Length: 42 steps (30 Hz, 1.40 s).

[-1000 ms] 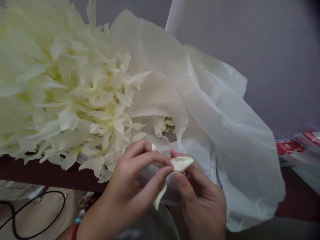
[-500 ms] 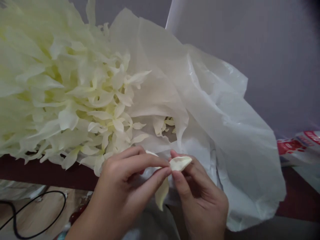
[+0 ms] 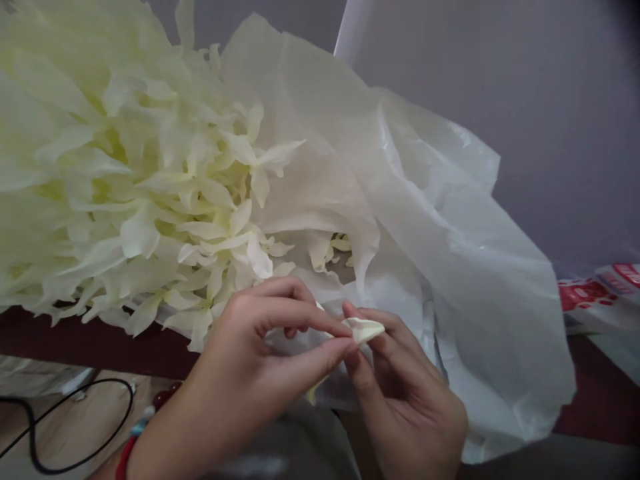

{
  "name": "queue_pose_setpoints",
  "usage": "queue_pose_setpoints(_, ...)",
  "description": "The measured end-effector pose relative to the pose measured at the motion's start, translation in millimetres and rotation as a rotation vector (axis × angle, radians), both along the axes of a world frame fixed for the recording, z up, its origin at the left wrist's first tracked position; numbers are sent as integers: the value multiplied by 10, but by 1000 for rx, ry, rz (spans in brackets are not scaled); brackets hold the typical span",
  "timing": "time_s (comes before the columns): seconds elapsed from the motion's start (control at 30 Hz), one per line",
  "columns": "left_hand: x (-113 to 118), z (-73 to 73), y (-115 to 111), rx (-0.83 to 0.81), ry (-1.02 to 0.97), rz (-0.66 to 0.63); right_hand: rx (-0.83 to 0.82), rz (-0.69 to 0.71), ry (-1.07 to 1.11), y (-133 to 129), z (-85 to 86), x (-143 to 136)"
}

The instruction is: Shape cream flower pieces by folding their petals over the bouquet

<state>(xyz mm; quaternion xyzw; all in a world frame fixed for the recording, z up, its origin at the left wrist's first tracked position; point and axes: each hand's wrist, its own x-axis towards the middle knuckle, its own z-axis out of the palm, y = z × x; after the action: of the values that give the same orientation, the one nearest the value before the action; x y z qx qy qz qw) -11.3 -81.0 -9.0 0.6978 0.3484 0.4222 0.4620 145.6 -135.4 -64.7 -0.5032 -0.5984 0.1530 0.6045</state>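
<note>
The L hand (image 3: 255, 353) has a white petal (image 3: 369, 331) pinched btwn its thumb and first finger, at the petal's left end. The R hand (image 3: 413, 403) is curled in from the right, w/ its thumb and fingers gripping close around the same petal, so the petal is near the mid. of the scene, btwn both hands. More pale bits (image 3: 313, 395) poke out below the L hand; can't tell if they join the petal. Far left of the hands is a big heap of flowers (image 3: 150, 220), white w/ some yellow. A thin white bag (image 3: 500, 293) spreads behind the hands and off to the right, w/ a few small bits seen thru a gap in it. A red band (image 3: 125, 459) w/ beads is on the left wrist. Near left, a black cord (image 3: 131, 400) loops over a light brown floor (image 3: 90, 427). At far right is a red & white pack (image 3: 600, 290), just beside the bag. The wall (image 3: 500, 73) behind is gray.
</note>
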Motion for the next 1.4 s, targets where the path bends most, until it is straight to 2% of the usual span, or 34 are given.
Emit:
queue_pose_setpoints(0.27,46,46,-32,-61,-3,-51,-6,63,-36,-27,59,55)
queue_pose_setpoints(0.4,46,61,-65,11,33,-58,-48,70,-31,-35,114,68)
queue_pose_setpoints(0.8,54,35,-66,149,112,-72,-67,115,11,-31,132,101)
queue_pose_setpoints(1.0,74,-36,-103,322,137,-56,-125,155,91,-49,142,90)
queue_pose_setpoints(1.23,87,-55,-106,596,296,7,-149,118,120,-51,156,84)
queue_pose_setpoints(1.4,93,-35,-96,646,317,-30,-123,107,94,-49,138,55)
